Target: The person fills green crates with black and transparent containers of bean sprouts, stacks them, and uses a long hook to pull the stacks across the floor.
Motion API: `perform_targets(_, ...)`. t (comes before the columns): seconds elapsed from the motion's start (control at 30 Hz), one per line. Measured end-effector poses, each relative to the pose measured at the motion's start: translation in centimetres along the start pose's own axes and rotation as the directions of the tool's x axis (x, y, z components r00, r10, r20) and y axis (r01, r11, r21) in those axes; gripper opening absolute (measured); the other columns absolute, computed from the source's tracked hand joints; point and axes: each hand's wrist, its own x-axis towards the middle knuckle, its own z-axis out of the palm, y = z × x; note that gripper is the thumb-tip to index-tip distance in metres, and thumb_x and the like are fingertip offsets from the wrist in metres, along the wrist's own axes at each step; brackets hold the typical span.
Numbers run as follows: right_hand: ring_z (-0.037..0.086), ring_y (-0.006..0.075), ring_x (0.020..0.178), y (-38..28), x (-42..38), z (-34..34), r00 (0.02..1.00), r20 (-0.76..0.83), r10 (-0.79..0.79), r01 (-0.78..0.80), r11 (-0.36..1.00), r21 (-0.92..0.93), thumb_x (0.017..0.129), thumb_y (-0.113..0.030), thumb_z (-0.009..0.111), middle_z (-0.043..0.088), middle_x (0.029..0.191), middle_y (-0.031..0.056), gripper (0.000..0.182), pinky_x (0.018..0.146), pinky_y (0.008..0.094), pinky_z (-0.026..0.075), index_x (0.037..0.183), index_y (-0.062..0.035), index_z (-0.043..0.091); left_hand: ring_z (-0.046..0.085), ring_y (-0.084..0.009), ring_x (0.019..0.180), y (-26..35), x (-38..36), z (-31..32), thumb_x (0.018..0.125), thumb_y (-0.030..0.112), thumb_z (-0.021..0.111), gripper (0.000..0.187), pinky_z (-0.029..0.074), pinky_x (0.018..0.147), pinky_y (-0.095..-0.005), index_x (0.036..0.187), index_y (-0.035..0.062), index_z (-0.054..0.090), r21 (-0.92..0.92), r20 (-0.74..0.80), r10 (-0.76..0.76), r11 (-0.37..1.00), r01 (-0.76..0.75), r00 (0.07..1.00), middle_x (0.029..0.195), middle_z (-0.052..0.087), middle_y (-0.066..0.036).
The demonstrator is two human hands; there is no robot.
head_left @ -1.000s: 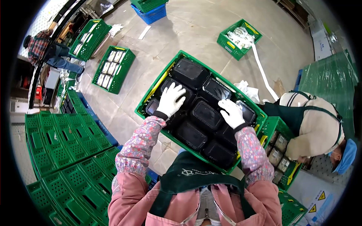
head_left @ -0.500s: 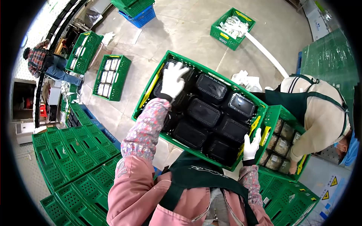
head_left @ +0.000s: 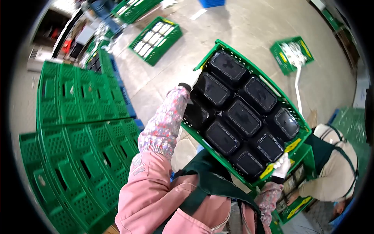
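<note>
A green plastic crate (head_left: 222, 159) in front of me holds several black plastic food trays (head_left: 242, 117), laid in rows with their ribbed bases showing. My left hand (head_left: 196, 79), in a white glove, grips the crate's left end; sleeve and crate wall hide most of its fingers. At the opposite end, my gloved right hand (head_left: 282, 165) has its fingers curled over the rim beside a yellow handle (head_left: 267, 171). The crate is tilted in my view, its right end above another green crate (head_left: 307, 156) of packed goods.
Green crates (head_left: 83, 156) are stacked at left. On the floor are a crate of white-topped packs (head_left: 155, 38) and a crate of white strips (head_left: 292, 58), with a long strip trailing out. A co-worker (head_left: 331, 163) bends over the lower right crate.
My left hand has come down from above the trays to the crate's left end. My right hand's fingers have closed on the right end. The view has turned, and the crate appears farther right.
</note>
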Motion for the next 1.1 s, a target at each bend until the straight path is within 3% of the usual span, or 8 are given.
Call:
perform_targets(0.1,0.032,0.0046,0.039,-5.7,-0.8,2.3,0.987,0.131,0.090,-0.104,0.989,0.104,0.094,-0.025,0.051,0.038,0.057,-0.0071,0.016,0.033,0.0202,0.024,0.085,-0.0134,0.055,0.055,-0.0121,0.068,-4.8,-9.6,-6.2,0.085,0.022,0.062,0.026,0.045,0.063,-0.0279,0.099,0.0001,0.065,-0.255,-0.206,-0.194,0.957,0.139,0.959,0.076,0.063,-0.003)
perform_targets(0.13,0.031,0.0042,0.038,-7.6,-0.7,3.6,0.972,0.197,-0.126,0.179,0.942,-0.283,0.094,-0.027,0.051,0.038,0.057,-0.0070,0.018,0.033,0.0198,0.023,0.086,-0.0121,0.056,0.055,-0.0124,0.069,-6.2,-13.6,-8.0,0.086,0.023,0.062,0.026,0.045,0.064,-0.0280,0.099,0.0006,0.065,-0.390,-0.263,-0.297,0.903,0.181,0.918,0.076,0.063,-0.001)
perform_targets(0.2,0.027,0.0032,0.036,-10.6,-1.7,7.5,0.954,0.262,-0.143,0.233,0.907,-0.352,0.094,-0.027,0.051,0.036,0.054,-0.0085,0.017,0.032,0.0194,0.021,0.084,-0.0132,0.055,0.060,-0.0228,0.096,-6.1,-23.1,-13.0,0.088,0.039,0.058,0.045,0.045,0.086,-0.0346,0.114,0.0021,0.062,-0.272,-0.265,-0.439,0.888,0.370,0.859,0.102,0.066,-0.014)
perform_targets(0.27,0.026,0.0005,0.035,-12.4,-1.0,8.0,0.878,0.448,-0.172,0.387,0.805,-0.449,0.093,-0.026,0.054,0.035,0.054,-0.0115,0.014,0.031,0.0184,0.019,0.083,-0.0171,0.053,0.036,-0.0038,0.045,-4.5,-33.3,-14.6,0.087,0.024,0.061,0.018,0.027,0.040,-0.0208,0.089,0.0067,0.062,-0.583,-0.394,-0.381,0.807,0.093,0.837,0.060,0.050,0.007)
perform_targets(0.5,0.029,-0.0011,0.041,-16.2,-0.4,14.2,0.529,0.818,-0.224,0.787,0.492,-0.373,0.091,-0.026,0.059,0.040,0.057,-0.0106,0.015,0.036,0.0169,0.022,0.084,-0.0143,0.055,0.035,-0.0057,0.041,6.1,-62.8,-11.2,0.089,0.022,0.060,0.020,0.025,0.036,-0.0233,0.076,0.0109,0.049,-0.754,-0.529,-0.659,0.654,0.060,0.535,0.058,0.043,0.004)
perform_targets(0.57,0.031,-0.0014,0.043,-15.0,3.1,15.4,0.388,0.921,-0.043,0.731,0.623,-0.279,0.092,-0.027,0.059,0.041,0.057,-0.0105,0.016,0.039,0.0165,0.024,0.085,-0.0121,0.057,0.036,-0.0054,0.045,10.0,-69.7,-9.1,0.088,0.023,0.061,0.018,0.027,0.040,-0.0230,0.079,0.0100,0.053,-0.749,-0.591,-0.690,0.662,0.034,0.417,0.059,0.044,0.004)
perform_targets(0.67,0.030,0.0003,0.041,-15.4,-2.8,14.0,0.163,0.982,0.100,0.730,0.657,-0.188,0.092,-0.028,0.059,0.039,0.054,-0.0105,0.019,0.038,0.0180,0.019,0.082,-0.0117,0.057,0.039,-0.0045,0.052,16.6,-79.4,-5.2,0.086,0.022,0.064,0.017,0.030,0.045,-0.0220,0.079,0.0082,0.056,-0.725,-0.667,-0.702,0.689,0.001,0.251,0.061,0.045,0.004)
perform_targets(1.1,0.025,0.0011,0.034,-0.5,-36.2,10.9,0.036,0.906,0.421,0.748,0.590,-0.304,0.089,-0.035,0.062,0.033,0.051,-0.0113,0.026,0.031,0.0196,0.017,0.075,-0.0207,0.046,0.033,-0.0026,0.039,18.2,-107.8,-5.1,0.086,0.021,0.065,0.016,0.023,0.036,-0.0209,0.076,0.0134,0.056,-0.756,-0.588,-0.798,0.600,-0.261,-0.133,0.054,0.040,0.009)
